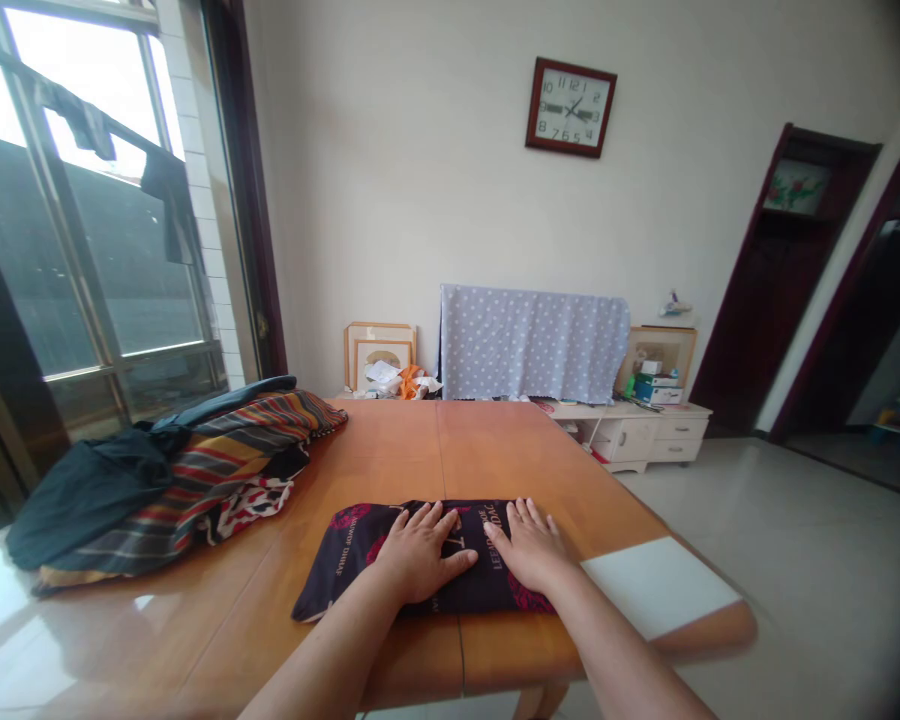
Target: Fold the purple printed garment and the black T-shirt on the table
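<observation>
Head view: the left hand and right hand lie flat and apart on a folded dark printed cloth, near the edge of the wooden worktop. The cloth appears light and soft, best taken by its folded edges. Its pale lettering is only partly legible, perhaps "DAC".

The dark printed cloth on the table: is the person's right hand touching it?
Touching. The head view shows the right hand lying flat on top of the dark printed cloth.
</observation>
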### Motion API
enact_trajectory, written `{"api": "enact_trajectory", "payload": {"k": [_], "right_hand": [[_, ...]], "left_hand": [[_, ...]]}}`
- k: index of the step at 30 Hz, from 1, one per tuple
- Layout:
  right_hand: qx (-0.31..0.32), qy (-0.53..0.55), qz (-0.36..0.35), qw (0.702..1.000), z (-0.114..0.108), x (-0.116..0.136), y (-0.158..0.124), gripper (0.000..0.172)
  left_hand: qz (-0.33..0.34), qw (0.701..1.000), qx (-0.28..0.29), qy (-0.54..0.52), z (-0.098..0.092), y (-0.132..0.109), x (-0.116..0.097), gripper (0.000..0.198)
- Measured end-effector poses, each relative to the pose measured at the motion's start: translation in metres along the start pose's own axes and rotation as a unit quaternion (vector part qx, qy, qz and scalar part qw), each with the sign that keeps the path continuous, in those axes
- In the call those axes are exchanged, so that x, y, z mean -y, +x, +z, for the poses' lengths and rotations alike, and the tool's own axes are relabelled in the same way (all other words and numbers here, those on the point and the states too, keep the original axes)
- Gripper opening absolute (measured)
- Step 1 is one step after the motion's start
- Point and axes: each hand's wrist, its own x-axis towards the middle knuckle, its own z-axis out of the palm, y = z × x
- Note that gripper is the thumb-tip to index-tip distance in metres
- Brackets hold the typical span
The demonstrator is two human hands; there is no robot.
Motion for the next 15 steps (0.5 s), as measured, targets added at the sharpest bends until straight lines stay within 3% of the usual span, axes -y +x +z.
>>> {"api": "enact_trajectory", "payload": {"k": [4, 9, 15], "right_hand": [[-0.001, -0.005, 0.001, 1.000, 0.000, 0.001, -0.002, 0.095], [-0.001, -0.010, -0.006, 1.000, 0.000, 0.002, -0.004, 0.094], [-0.003, -0.010, -0.003, 1.000, 0.000, 0.002, -0.004, 0.093]], "left_hand": [[-0.005, 1.000, -0.016, 0.010, -0.001, -0.001, 0.005, 0.084], [-0.056, 0.995, -0.062, 0.046, -0.004, -0.012, 0.032, 0.080], [-0.056, 0.996, -0.046, 0.053, -0.006, -0.017, 0.050, 0.079]]}}
